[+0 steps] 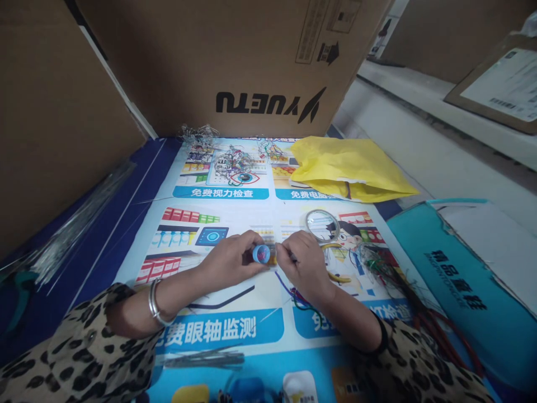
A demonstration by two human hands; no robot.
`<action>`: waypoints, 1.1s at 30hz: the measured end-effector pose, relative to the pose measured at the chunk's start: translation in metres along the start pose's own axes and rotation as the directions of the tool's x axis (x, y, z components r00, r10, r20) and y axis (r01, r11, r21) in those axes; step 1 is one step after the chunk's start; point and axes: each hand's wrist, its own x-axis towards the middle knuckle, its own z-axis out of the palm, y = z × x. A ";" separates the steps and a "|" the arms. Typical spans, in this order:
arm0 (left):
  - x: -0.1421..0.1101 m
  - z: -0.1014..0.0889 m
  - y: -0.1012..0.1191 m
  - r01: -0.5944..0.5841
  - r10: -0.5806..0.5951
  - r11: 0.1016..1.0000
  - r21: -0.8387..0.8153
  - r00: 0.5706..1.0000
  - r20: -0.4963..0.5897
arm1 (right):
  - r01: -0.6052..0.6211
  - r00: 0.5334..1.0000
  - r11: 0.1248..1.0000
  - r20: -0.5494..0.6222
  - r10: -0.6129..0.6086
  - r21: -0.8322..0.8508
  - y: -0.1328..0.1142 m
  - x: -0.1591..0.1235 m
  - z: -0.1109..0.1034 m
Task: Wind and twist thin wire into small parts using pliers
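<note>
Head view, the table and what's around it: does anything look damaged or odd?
Two things. The big carton at the back has its YUETU lettering upside down. And the teal box on the right has a ragged edge along its white part, as if the cardboard were torn.

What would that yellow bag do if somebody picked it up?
The yellow bag would probably sag and fold, since its surface looks thin and creased. It is likely light for its size, as it lies fairly flat. Anything inside might slip out, because its near edge seems to gape.
</note>
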 end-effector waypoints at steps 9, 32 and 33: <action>0.000 0.000 0.000 0.006 -0.006 1.000 0.008 1.000 0.010 | 0.007 1.000 1.000 0.018 -0.007 -0.019 -0.002 0.001 0.000; 0.000 0.000 0.000 0.025 -0.025 0.999 0.025 1.000 0.013 | 0.030 0.999 0.997 0.019 -0.029 -0.065 -0.002 0.000 0.000; 0.000 0.000 0.000 0.024 -0.024 0.999 0.023 1.000 0.014 | 0.020 1.000 0.998 0.019 -0.019 -0.055 -0.002 0.000 0.000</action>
